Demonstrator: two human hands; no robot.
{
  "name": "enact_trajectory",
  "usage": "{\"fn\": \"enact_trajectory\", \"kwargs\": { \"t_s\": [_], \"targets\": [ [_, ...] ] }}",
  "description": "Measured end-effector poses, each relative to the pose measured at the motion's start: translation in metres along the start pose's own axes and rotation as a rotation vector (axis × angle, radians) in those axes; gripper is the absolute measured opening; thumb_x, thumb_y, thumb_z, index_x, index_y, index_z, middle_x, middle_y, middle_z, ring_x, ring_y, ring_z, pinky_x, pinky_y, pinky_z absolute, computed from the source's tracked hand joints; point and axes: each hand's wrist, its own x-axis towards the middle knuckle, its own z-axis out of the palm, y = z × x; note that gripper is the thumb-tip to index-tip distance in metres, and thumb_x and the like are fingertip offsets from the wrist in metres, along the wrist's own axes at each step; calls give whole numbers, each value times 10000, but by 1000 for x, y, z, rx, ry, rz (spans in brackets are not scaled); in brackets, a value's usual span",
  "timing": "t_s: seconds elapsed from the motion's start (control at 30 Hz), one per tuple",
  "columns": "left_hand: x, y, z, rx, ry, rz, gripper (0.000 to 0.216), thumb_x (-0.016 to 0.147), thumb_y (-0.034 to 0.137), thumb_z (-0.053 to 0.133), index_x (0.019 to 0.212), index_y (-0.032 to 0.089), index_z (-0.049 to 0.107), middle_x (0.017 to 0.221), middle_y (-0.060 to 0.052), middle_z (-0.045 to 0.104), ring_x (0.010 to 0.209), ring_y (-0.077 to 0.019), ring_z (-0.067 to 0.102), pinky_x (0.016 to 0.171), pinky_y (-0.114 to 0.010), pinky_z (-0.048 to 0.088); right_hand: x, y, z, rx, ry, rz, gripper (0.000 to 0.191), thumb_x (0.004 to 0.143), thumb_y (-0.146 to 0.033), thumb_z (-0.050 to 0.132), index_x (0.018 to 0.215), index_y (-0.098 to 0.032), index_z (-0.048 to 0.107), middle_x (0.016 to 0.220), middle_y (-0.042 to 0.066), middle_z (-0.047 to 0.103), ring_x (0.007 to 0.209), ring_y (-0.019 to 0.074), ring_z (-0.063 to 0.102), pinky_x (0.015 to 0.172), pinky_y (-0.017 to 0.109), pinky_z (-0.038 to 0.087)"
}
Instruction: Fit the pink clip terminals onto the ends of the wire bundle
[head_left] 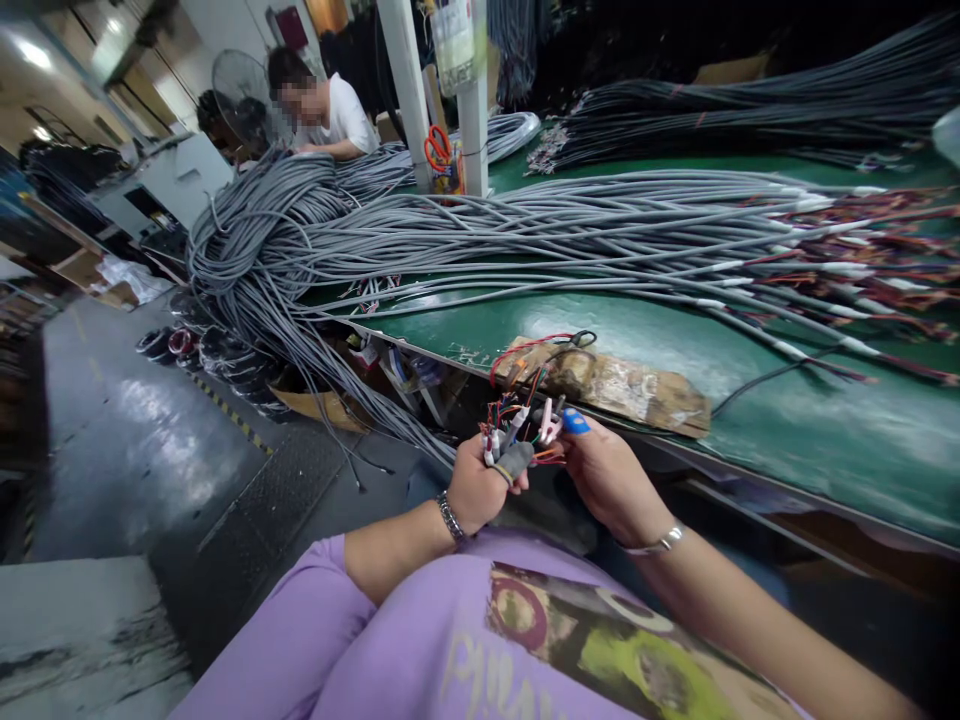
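Note:
My left hand (486, 482) is closed around a bunch of stripped cable ends (496, 428) with thin coloured wires and white sleeves. A grey cover with a yellowish band wraps its thumb. Close beside it on the right, my right hand (611, 478) pinches a small pink clip-like piece (550, 422) among the wires; its exact kind is unclear. Blue tape (576, 421) wraps a digit of this hand. Just beyond the hands, a worn wooden block (637, 390) lies at the table edge, with a red and a black lead (577, 338) on it.
A long bundle of grey cables (480, 230) stretches across the green table (465, 325) and droops off its left end. Darker cables (697, 125) lie behind. Orange-handled scissors (437, 148) hang at a white post (472, 140). Another person (341, 115) sits at the far left.

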Motion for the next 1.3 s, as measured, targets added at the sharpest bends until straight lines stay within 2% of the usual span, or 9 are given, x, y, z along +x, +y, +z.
{"fn": "enact_trajectory", "kwargs": {
  "t_s": [0.1, 0.3, 0.5, 0.63, 0.77, 0.9, 1.03, 1.13, 1.3],
  "targets": [
    [1, 1, 1, -1, -2, 0, 496, 752, 596, 639, 578, 147, 520, 485, 2, 539, 421, -72, 470, 444, -209, 390, 1, 2, 0, -49, -17, -23, 448, 842, -644, 503, 679, -244, 623, 652, 44, 602, 612, 196, 538, 634, 343, 466],
    [1, 0, 3, 3, -10, 1, 474, 749, 578, 650, 591, 152, 516, 471, 11, 526, 414, -73, 460, 436, -207, 385, 8, -3, 6, 134, -147, 126, 510, 769, -723, 535, 732, -221, 617, 677, 63, 633, 640, 224, 595, 623, 374, 491],
    [1, -4, 4, 15, -30, -16, 456, 762, 543, 650, 576, 149, 516, 471, 5, 523, 420, -72, 458, 441, -207, 382, 12, 6, 5, 74, -130, 29, 563, 731, -766, 535, 821, -224, 654, 724, 68, 665, 700, 238, 615, 613, 369, 489],
    [0, -6, 4, 23, -26, -38, 430, 742, 535, 672, 618, 151, 525, 483, 9, 531, 423, -77, 463, 439, -210, 383, 12, 8, 5, 131, -131, 53, 567, 729, -769, 533, 850, -226, 645, 758, 67, 671, 711, 235, 616, 610, 365, 494],
    [-2, -4, 2, 36, -35, -23, 465, 736, 561, 664, 578, 149, 517, 480, 1, 524, 429, -78, 464, 450, -215, 383, 8, 6, 4, 277, -90, 134, 476, 756, -707, 576, 805, -235, 624, 725, 25, 641, 628, 173, 571, 590, 316, 496],
    [-6, 0, -1, 57, -48, -14, 509, 756, 600, 621, 546, 149, 514, 472, -7, 517, 424, -79, 459, 450, -220, 377, 3, 2, -1, 363, -68, 230, 334, 759, -557, 685, 773, -226, 642, 706, 10, 631, 553, 129, 520, 541, 265, 486],
    [-8, -1, -5, 55, -44, -39, 499, 737, 599, 639, 560, 146, 525, 483, -11, 526, 424, -81, 462, 448, -222, 382, -4, 1, -9, 326, -141, 346, 245, 673, -396, 800, 780, -212, 679, 702, 8, 643, 582, 125, 552, 577, 255, 503],
    [-8, -3, -5, 50, -75, -76, 487, 706, 602, 661, 590, 144, 546, 485, -4, 529, 427, -83, 463, 446, -219, 392, -9, 0, -14, 265, -211, 400, 269, 637, -377, 832, 766, -202, 675, 723, 12, 662, 596, 126, 568, 593, 264, 503],
    [-7, -3, -5, 108, -149, -132, 445, 692, 559, 687, 605, 142, 555, 476, 3, 529, 432, -82, 463, 447, -206, 392, -12, -9, -10, 93, -279, 347, 336, 588, -401, 864, 710, -175, 648, 635, -2, 636, 572, 124, 580, 597, 263, 480]
  ]
}}
